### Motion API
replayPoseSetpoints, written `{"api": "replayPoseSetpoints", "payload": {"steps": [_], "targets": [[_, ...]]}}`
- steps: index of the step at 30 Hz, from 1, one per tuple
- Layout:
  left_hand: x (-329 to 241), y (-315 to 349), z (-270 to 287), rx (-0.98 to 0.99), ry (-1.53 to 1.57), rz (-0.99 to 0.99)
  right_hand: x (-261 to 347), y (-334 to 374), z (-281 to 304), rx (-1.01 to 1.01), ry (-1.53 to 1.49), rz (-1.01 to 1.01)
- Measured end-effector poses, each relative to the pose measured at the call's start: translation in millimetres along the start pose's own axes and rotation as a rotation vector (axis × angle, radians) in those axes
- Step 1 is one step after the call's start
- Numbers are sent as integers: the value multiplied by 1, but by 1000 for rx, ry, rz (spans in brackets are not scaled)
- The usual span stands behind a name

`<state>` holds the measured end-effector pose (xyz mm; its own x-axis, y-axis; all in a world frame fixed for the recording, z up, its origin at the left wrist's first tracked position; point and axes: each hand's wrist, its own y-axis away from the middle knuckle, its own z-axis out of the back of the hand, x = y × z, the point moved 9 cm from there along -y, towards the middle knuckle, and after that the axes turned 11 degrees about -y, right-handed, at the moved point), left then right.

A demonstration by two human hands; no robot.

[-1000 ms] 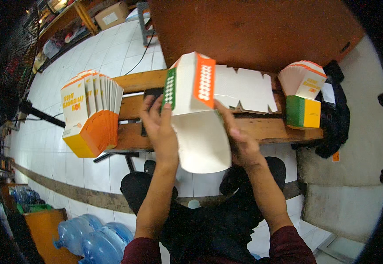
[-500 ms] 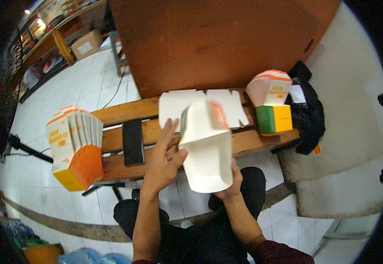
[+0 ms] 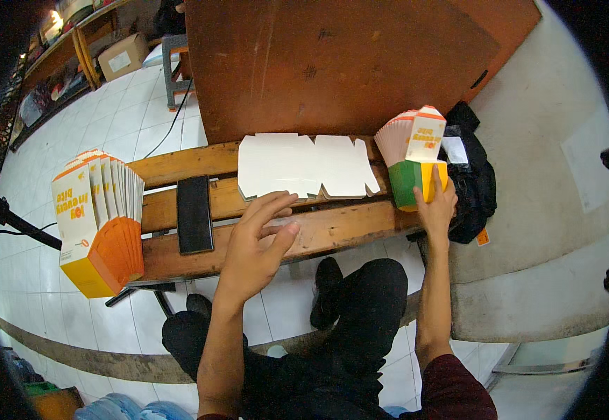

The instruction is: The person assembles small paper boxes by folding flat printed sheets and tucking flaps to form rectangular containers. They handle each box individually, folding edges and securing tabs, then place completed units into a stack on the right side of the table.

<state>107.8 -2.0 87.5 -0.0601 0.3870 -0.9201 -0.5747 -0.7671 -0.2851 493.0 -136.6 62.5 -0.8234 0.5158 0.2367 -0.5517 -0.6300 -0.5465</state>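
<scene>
My right hand (image 3: 437, 210) is at a nested stack of folded food cartons (image 3: 401, 183) at the right end of the bench. Its thumb and fingers are closed about the yellow lower part of the front carton, whose near side is green. Over the bench's front edge, my left hand (image 3: 254, 245) holds nothing, its fingers apart and slightly curled. Just beyond it lies a pile of flat white carton blanks (image 3: 304, 166) with notched edges. A second nested stack of orange, yellow and white cartons (image 3: 98, 224) stands at the left.
A black phone-like slab (image 3: 194, 215) lies on the slatted wooden bench (image 3: 346, 224). Behind it rises a brown wooden panel (image 3: 360, 70). A black bag (image 3: 483, 182) sits beside the right stack. A cardboard box (image 3: 122, 57) and a grey stool (image 3: 173, 70) stand farther back left.
The open white carton has left my hands, and my right hand has moved from it to the right stack. My left hand has come away, fingers apart. The view has shifted slightly.
</scene>
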Motion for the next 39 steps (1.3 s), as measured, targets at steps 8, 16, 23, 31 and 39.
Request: {"api": "replayPoseSetpoints", "payload": {"steps": [8,16,23,31,39], "targets": [[8,-1,-1,21,-3,62,0,-36,-8,222,36,-107],[7,-5,-9,84,-75,104,-29,-37,-53,193,-7,-28],[10,1,7,67,-70,70,14,-5,2,-93,108,76],[8,-3,26,-33,-142,29,259,7,-72,600,-612,742],[13,14,63,-80,-119,116,297,17,-155,867,-561,784]]}}
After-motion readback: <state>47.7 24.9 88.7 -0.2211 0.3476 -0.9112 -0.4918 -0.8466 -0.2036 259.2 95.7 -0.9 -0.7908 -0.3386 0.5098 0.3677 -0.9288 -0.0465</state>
